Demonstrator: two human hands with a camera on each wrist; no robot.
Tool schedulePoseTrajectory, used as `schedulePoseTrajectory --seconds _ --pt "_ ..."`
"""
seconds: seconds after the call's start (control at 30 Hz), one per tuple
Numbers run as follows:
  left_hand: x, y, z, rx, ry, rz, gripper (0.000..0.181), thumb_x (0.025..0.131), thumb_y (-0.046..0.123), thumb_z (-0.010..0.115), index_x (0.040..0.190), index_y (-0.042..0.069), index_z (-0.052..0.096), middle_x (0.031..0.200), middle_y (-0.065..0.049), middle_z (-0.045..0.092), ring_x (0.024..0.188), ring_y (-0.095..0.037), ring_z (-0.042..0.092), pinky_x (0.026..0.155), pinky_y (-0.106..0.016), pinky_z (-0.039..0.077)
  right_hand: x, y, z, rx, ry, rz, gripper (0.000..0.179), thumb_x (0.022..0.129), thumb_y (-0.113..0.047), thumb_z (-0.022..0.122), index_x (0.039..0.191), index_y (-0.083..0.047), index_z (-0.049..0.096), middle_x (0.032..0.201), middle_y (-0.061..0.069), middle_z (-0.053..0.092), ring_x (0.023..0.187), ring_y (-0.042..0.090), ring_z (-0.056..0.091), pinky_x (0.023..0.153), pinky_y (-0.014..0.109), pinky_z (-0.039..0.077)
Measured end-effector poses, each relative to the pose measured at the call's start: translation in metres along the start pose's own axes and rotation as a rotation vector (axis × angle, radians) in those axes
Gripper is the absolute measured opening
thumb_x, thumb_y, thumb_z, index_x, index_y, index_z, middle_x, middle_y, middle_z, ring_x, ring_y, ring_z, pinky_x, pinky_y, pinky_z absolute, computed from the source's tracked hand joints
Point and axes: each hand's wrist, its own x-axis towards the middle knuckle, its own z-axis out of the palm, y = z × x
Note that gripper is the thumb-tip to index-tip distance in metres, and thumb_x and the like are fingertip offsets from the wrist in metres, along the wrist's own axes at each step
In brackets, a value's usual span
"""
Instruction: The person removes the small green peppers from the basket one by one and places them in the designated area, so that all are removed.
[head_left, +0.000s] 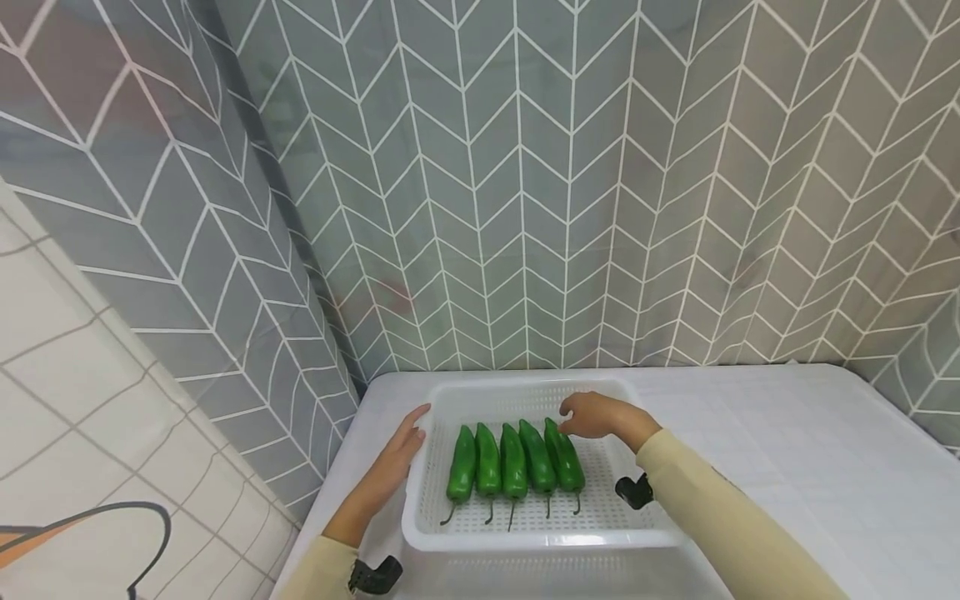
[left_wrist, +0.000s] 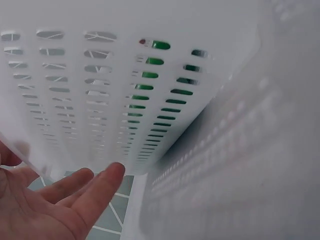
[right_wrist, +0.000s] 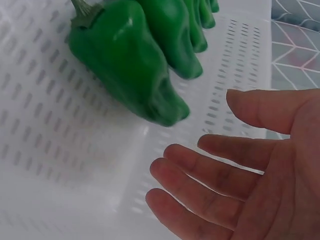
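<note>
Head view | left hand (head_left: 390, 462) is touching the left rim of the white basket (head_left: 555, 542), fingers extending without clamping | right hand (head_left: 600, 414) is hovering near the tip of the rightmost pepper (head_left: 565, 460), fingers parting loosely, holding nothing | five green peppers (head_left: 514, 463) are lying side by side inside the basket
</note>
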Motion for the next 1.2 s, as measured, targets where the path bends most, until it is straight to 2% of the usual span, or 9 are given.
schedulePoseTrajectory --seconds 0.13,0.2,0.4,0.53,0.8,0.93,1.07,1.2 --pt "-0.001 -0.001 0.001 -0.020 -0.010 0.011 0.050 0.113 0.027 0.030 0.161 0.019 0.022 0.159 -0.017 0.037 0.144 -0.039 0.037 0.116 -0.058 0.029 0.007 0.003 0.006 0.061 -0.031 0.054 0.042 0.097 -0.017 0.066 0.130 0.009 0.061 0.130 0.025 0.060 0.092 0.029 0.067 0.071 0.042 0.060" --pt "-0.001 -0.001 0.001 -0.020 -0.012 0.014 0.050 0.113 0.028 0.029 0.162 0.019 0.022 0.161 -0.015 0.034 0.147 -0.039 0.033 0.117 -0.058 0.025 0.009 0.004 0.008 0.069 -0.043 0.077 0.042 0.097 -0.016 0.066 0.130 0.008 0.061 0.129 0.025 0.061 0.088 0.025 0.066 0.065 0.039 0.060" --pt "-0.001 -0.001 -0.001 -0.020 -0.011 0.004 0.050 0.113 0.028 0.029 0.162 0.020 0.021 0.160 -0.016 0.036 0.146 -0.038 0.035 0.117 -0.058 0.026 0.014 0.002 0.012 0.062 -0.050 0.122 0.042 0.096 -0.013 0.068 0.130 0.009 0.061 0.121 0.021 0.066 0.088 0.026 0.069 0.062 0.039 0.061" --pt "-0.001 -0.001 -0.002 -0.007 -0.010 0.003 0.051 0.113 0.029 0.030 0.162 0.020 0.021 0.158 -0.017 0.039 0.143 -0.039 0.040 0.115 -0.057 0.031 0.017 0.001 0.015 0.114 -0.058 0.150 0.037 0.096 -0.008 0.064 0.128 0.011 0.060 0.110 0.018 0.069 0.084 0.027 0.070 0.061 0.040 0.061" --pt "0.001 -0.002 -0.002 -0.042 -0.015 -0.001 0.050 0.113 0.029 0.030 0.162 0.021 0.023 0.159 -0.015 0.037 0.144 -0.038 0.038 0.115 -0.056 0.032 0.021 0.000 0.020 0.180 -0.062 0.189 0.025 0.096 0.000 0.057 0.118 0.010 0.063 0.085 0.011 0.067 0.076 0.025 0.070 0.060 0.040 0.062" --pt "0.000 -0.001 0.000 -0.051 -0.021 -0.015 0.051 0.113 0.029 0.030 0.162 0.020 0.022 0.160 -0.015 0.035 0.145 -0.038 0.036 0.116 -0.057 0.030 0.023 0.002 0.023 0.225 -0.080 0.197 0.023 0.095 0.002 0.053 0.114 0.009 0.064 0.083 0.011 0.065 0.075 0.025 0.069 0.061 0.040 0.062" --pt "0.000 0.001 0.001 -0.050 -0.047 -0.006 0.052 0.113 0.030 0.030 0.163 0.019 0.019 0.162 -0.015 0.032 0.147 -0.038 0.032 0.117 -0.057 0.027 0.022 0.003 0.024 0.254 -0.096 0.214 0.025 0.095 0.003 0.053 0.118 0.009 0.063 0.086 0.011 0.066 0.076 0.024 0.069 0.063 0.040 0.062" --pt "-0.003 0.004 0.000 -0.038 -0.029 0.002 0.052 0.113 0.029 0.030 0.162 0.017 0.021 0.161 -0.017 0.033 0.147 -0.039 0.032 0.118 -0.058 0.024 0.023 0.002 0.023 0.251 -0.088 0.185 0.026 0.097 0.003 0.054 0.121 0.010 0.063 0.090 0.011 0.066 0.076 0.024 0.069 0.063 0.039 0.062"
